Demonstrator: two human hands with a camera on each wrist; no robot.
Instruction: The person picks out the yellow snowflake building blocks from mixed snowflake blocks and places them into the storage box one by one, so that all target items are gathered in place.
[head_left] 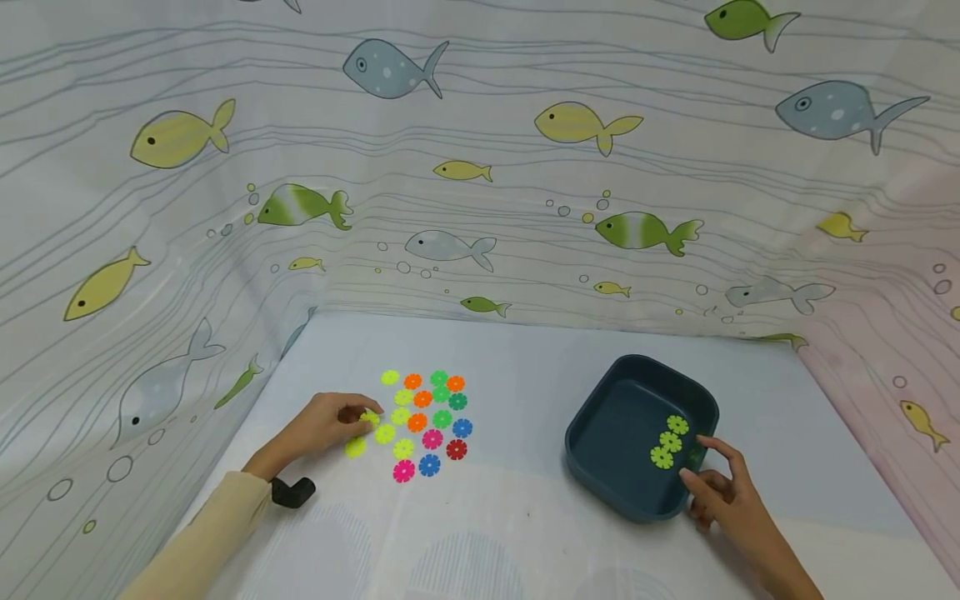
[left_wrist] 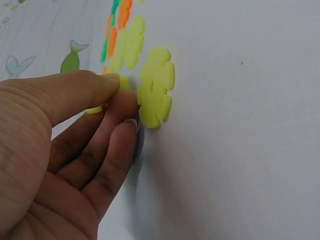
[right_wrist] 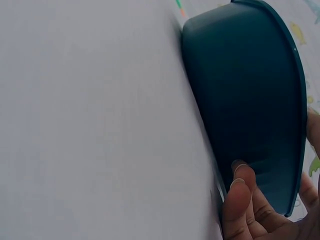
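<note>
Left hand (head_left: 330, 420) pinches a yellow, notched plastic disc (head_left: 367, 420) (edge hold best); right hand (head_left: 726, 493) grips a dark-blue, rounded-square plastic tub's (head_left: 611, 442) four-o'clock rim.

A yellow disc (head_left: 370, 417) is pinched beside multicoloured discs (head_left: 417, 417), the dark-blue tray (head_left: 611, 437) holding three yellow-green ones (head_left: 670, 437).

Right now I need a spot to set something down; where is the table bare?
The table is bare between the discs and the tray, and on the near side of both. It's crowded among the discs, by the left hand, and where the right hand grips the tray.
</note>
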